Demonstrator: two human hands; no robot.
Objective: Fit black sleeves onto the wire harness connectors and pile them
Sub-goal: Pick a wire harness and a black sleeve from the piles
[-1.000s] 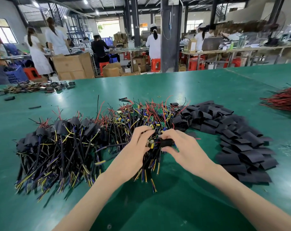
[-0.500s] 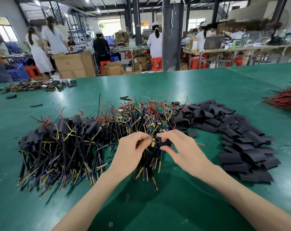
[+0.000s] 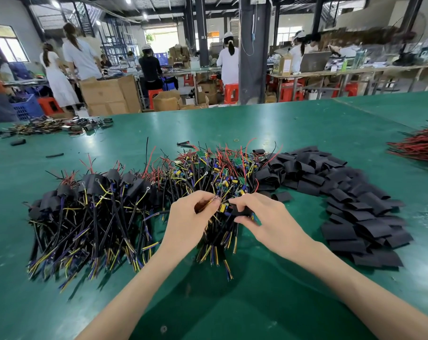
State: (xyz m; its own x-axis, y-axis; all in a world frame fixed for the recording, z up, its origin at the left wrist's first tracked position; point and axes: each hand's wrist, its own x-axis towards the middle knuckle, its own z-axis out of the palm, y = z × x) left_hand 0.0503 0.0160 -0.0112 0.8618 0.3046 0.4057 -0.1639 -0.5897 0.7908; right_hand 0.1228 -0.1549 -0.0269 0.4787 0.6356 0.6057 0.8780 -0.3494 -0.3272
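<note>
sleeved pile (image 3: 90,192) on my left, done | left hand (image 3: 191,219) pinching a harness (image 3: 222,207); sleeve (image 3: 241,211) just beside its end, not on yet, pinched in right hand (image 3: 272,217) | bare heap (image 3: 222,168) behind; spare sleeves (image 3: 343,192) right; roughly half left, I'd say

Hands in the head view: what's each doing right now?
Left hand: pinches a thin yellow ring-tipped harness wire.
Right hand: grips a short black tubular sleeve.

L hand (image 3: 191,217) & R hand (image 3: 269,218) bare, forearms (image 3: 134,278) bare too, long & slim, across near side of green table (image 3: 257,303).
</note>
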